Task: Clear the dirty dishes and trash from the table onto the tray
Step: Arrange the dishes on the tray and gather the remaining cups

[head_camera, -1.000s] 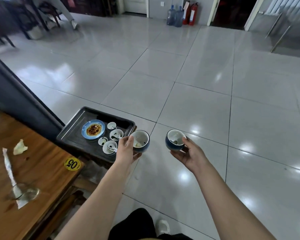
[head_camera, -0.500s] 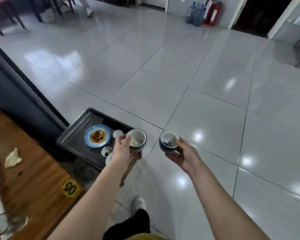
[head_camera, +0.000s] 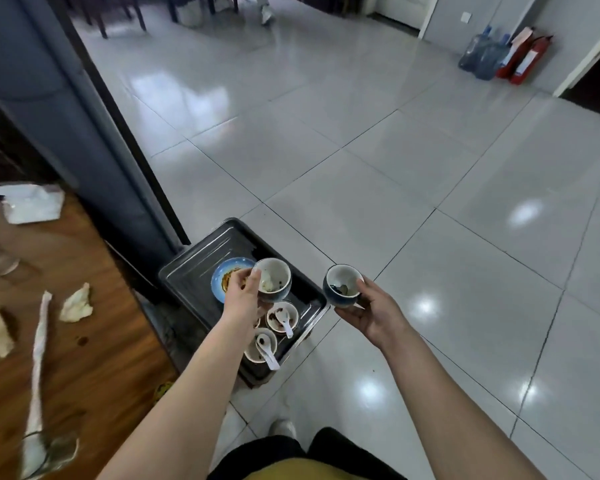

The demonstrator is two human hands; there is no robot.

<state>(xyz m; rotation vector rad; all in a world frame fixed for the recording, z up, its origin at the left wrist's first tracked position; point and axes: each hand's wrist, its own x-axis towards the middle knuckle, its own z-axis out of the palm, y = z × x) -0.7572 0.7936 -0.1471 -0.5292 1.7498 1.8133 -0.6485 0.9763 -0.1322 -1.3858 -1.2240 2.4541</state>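
Head view: left hand, lower centre, fingers curled round a blue cup with pale scraps inside, thumb at its rim, held above the black tray. Right hand, just to the right, fingers curled under and around a second blue cup with dark residue, over the floor beside the tray. Tray: blue plate, two small bowls, white spoons. Wooden table, lower left: crumpled napkins, twisted paper strip, glass.
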